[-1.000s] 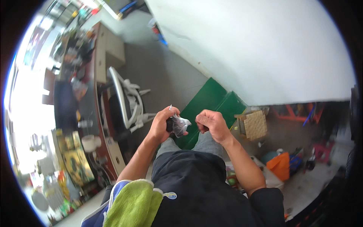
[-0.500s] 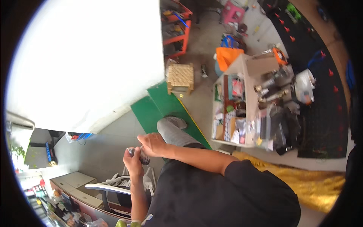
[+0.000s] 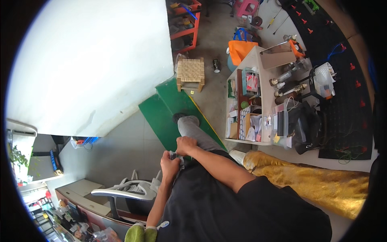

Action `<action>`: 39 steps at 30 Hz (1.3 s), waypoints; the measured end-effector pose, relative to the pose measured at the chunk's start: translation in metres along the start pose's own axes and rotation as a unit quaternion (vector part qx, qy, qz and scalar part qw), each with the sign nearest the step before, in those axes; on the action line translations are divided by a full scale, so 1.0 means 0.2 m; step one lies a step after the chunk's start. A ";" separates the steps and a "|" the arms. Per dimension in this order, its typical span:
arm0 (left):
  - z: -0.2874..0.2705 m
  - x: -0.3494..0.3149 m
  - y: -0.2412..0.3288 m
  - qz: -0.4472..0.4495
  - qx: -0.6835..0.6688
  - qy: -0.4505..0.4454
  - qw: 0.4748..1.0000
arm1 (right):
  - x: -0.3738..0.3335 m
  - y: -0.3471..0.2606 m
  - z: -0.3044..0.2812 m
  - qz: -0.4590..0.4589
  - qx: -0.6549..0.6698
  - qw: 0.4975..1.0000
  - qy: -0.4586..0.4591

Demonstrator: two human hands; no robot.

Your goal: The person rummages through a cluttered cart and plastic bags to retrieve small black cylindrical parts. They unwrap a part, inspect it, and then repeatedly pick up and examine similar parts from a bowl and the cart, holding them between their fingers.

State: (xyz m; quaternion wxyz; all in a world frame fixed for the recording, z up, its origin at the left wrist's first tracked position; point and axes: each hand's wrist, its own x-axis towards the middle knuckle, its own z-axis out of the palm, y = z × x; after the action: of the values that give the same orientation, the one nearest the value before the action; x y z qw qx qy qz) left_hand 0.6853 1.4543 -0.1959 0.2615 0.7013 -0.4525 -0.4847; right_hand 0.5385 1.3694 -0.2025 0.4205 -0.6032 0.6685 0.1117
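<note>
My left hand [image 3: 170, 164] is closed around a small grey, partly see-through object [image 3: 182, 162] in front of my dark shirt. Its kind is too small and covered to name. Just to the right and a little farther out, my right hand [image 3: 186, 146] is closed, its fingers pinched against the far end of the same object. What lies inside those fingers is hidden. Below the hands is my leg in grey trousers [image 3: 195, 131], the shoe on a green step [image 3: 169, 101] with a yellow edge.
A woven stool [image 3: 190, 70] and a dark can [image 3: 216, 65] are ahead. To the right stands a filled shelf unit [image 3: 264, 121], with an orange bag [image 3: 242, 52] behind it. A white-framed chair [image 3: 129, 192] is at left, a gold cloth [image 3: 306, 179] at right.
Both hands have shifted right, closer to my leg, still together on the small object. The view has turned slightly, and the blur has gone.
</note>
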 end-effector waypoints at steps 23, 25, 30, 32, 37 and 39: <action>-0.30 -0.12 0.17 -0.002 -0.375 -0.081 0.923 | -0.25 -0.05 -0.18 -0.305 0.244 0.919 -0.054; -0.32 -0.14 0.24 0.021 -0.425 -0.109 0.899 | -0.30 -0.07 -0.25 -0.219 0.397 0.876 -0.163; -0.37 -0.18 0.32 0.039 -0.417 -0.094 0.903 | -0.40 -0.08 -0.41 -0.259 0.524 0.797 -0.150; -0.41 -0.23 0.37 0.074 -0.259 -0.046 0.962 | -0.46 -0.14 -0.46 -0.349 0.387 0.852 -0.047; -0.47 -0.34 0.46 0.124 -0.041 0.029 0.991 | -0.58 -0.33 -0.52 -0.382 0.116 0.915 -0.057; -0.50 -0.37 0.51 0.112 -0.082 0.036 0.990 | -0.48 -0.31 -0.50 -0.356 0.216 0.898 -0.140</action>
State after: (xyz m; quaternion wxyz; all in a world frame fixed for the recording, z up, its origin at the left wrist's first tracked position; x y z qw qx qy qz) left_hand 0.7290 1.4665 -0.0413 0.3870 0.6396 -0.4770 -0.4622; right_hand 0.5435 1.3582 -0.0515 0.6413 -0.6735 0.3509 -0.1092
